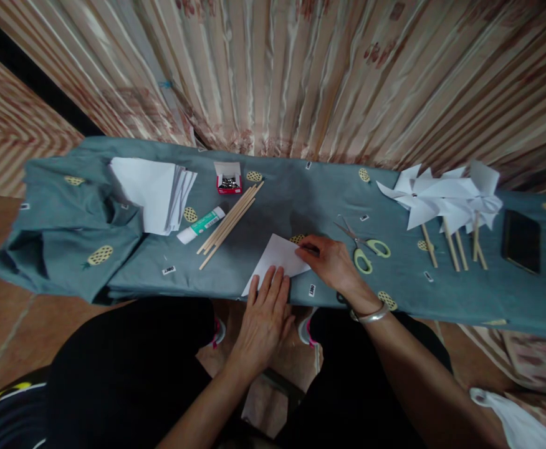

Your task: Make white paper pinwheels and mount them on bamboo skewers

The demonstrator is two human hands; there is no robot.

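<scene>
L hand (264,315) flat on white paper (273,254), lower ctr, fingers slightly apart; R hand (331,262) pinching paper's R side. Scissors (358,241) R of ctr, pinwheels (441,188) upper R.

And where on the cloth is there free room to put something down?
Behind the single sheet, between the loose sticks and scissors; also in front of the glue stick. Crowded: around glue stick, sticks and red box, and at right among pinwheels and phone.

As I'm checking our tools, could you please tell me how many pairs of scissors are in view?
1: the scissors lie on the cloth beside the right hand, between it and the paper pinwheels.
</scene>
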